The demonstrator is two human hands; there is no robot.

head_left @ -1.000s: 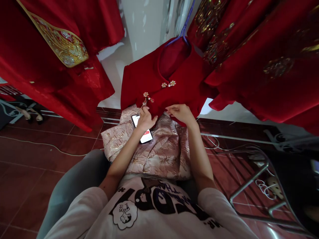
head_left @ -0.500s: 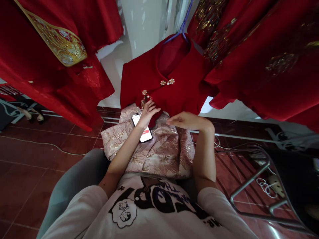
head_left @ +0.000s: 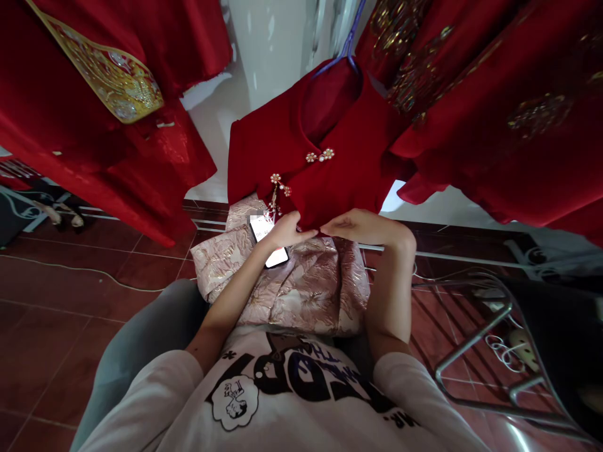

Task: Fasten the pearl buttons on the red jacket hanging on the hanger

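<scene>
A red garment (head_left: 268, 144) with pearl flower fasteners (head_left: 321, 156) hangs in front of me on a purple hanger (head_left: 347, 53). Its lower edge meets my fingers. My left hand (head_left: 287, 231) pinches that edge, thumb and fingers pressed together. From the other side my right hand (head_left: 360, 226) closes its fingertips on the same edge, almost touching the left ones. Beaded strands (head_left: 274, 199) dangle from a flower ornament just above my left hand. Across my lap lies pink-gold brocade cloth (head_left: 301, 289). A lit phone (head_left: 277, 258) rests on it, partly covered by my left hand.
More red garments hang at left (head_left: 141, 144) and right (head_left: 471, 138), some with gold embroidery. A metal-framed chair (head_left: 490, 351) stands at the right. One cable (head_left: 117, 285) crosses the tiled floor, and shoes (head_left: 66, 216) sit at the far left.
My left hand has come down and right from the beaded strands to the garment's lower edge, its fingers closing. My right fingertips have closed there too, with only a slight shift.
</scene>
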